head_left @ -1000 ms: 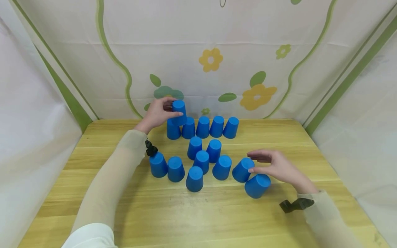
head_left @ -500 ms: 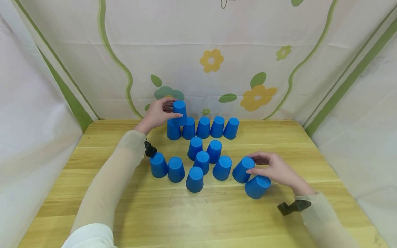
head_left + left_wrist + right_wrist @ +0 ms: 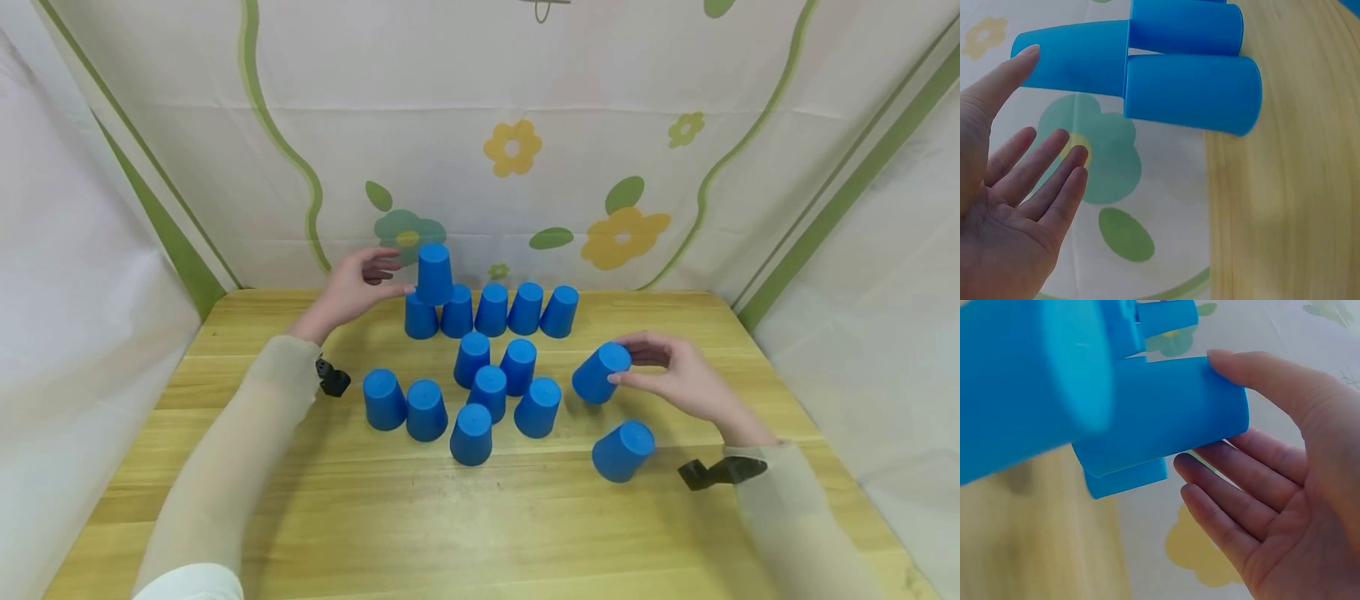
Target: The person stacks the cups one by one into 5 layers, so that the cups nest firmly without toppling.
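Note:
An upside-down blue cup sits on the two leftmost cups of the back row. Beside it, my left hand has its fingers spread and holds nothing. In the left wrist view the thumb tip overlaps this upper cup; whether it touches I cannot tell. My right hand pinches another blue cup between thumb and fingers, raised off the table. The right wrist view shows the thumb on top of this held cup and the fingers beneath.
Several more upside-down blue cups stand loosely grouped mid-table. One cup stands at the right, in front of the right hand. The wooden table ends at a flower-printed curtain behind, with white curtains at both sides.
My left hand has let go of the upper cup and drawn back left. My right hand has gripped a cup from the right of the group and lifted it up and away.

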Demonstrator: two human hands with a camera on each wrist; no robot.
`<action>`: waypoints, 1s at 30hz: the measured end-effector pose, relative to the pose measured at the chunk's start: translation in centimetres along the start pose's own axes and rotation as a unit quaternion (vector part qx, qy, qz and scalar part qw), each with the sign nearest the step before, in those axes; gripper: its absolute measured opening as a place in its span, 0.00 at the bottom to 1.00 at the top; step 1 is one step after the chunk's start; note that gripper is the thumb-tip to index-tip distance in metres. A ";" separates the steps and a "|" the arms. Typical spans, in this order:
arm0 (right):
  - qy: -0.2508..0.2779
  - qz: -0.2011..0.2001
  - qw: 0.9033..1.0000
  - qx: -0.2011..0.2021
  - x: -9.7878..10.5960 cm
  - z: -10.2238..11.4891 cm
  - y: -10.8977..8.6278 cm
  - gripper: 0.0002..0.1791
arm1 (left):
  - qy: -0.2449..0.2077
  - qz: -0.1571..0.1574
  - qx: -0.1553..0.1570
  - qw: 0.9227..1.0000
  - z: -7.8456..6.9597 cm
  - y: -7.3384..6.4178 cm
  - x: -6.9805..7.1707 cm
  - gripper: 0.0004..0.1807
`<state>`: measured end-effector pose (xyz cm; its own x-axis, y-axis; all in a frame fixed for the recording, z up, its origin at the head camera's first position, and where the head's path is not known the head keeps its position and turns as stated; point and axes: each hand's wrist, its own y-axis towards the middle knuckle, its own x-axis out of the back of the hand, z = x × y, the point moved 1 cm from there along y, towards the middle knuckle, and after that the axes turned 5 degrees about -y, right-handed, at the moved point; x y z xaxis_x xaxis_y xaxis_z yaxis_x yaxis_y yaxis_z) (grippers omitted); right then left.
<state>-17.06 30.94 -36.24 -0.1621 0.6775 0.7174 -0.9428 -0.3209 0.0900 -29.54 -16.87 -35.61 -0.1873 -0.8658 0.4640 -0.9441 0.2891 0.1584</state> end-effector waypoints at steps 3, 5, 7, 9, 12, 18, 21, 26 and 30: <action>-0.002 -0.012 1.000 0.004 0.5 0.5 0.5 0.26 | -0.002 -0.004 -0.002 1.000 0.4 -0.9 0.4 0.36; -0.002 -0.018 1.000 0.003 0.9 0.8 0.8 0.26 | -0.006 -0.004 -0.004 1.000 0.5 -1.6 0.7 0.36; -0.002 -0.022 1.000 0.004 1.1 1.0 1.1 0.26 | -0.012 -0.003 -0.004 1.000 0.7 -2.3 0.9 0.37; -0.001 -0.025 1.000 0.004 1.2 1.2 1.4 0.27 | -0.017 0.001 -0.005 1.000 0.9 -3.1 1.0 0.37; -0.001 -0.029 1.000 0.005 1.4 1.4 1.8 0.27 | -0.020 0.006 -0.004 1.000 1.3 -4.4 1.0 0.35; 0.010 -0.046 0.999 -0.002 1.8 1.8 2.7 0.26 | -0.007 0.020 0.005 1.000 1.9 -7.2 0.5 0.32; 0.018 -0.054 0.998 -0.001 2.0 2.0 3.3 0.25 | -0.003 0.036 0.010 0.999 2.3 -8.7 0.2 0.32; 0.031 -0.067 0.997 0.004 2.5 2.3 4.3 0.23 | -0.008 0.066 0.012 0.998 3.0 -11.0 -0.5 0.33; 0.031 -0.072 0.997 0.009 2.9 2.5 5.3 0.23 | -0.008 0.090 0.020 0.996 3.7 -12.2 -0.9 0.34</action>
<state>-21.79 29.54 -31.94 -0.0433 0.7568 0.6522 -0.9524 -0.2284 0.2018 -18.85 -21.09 -41.17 -0.3589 -0.8077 0.4677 -0.9045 0.4247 0.0394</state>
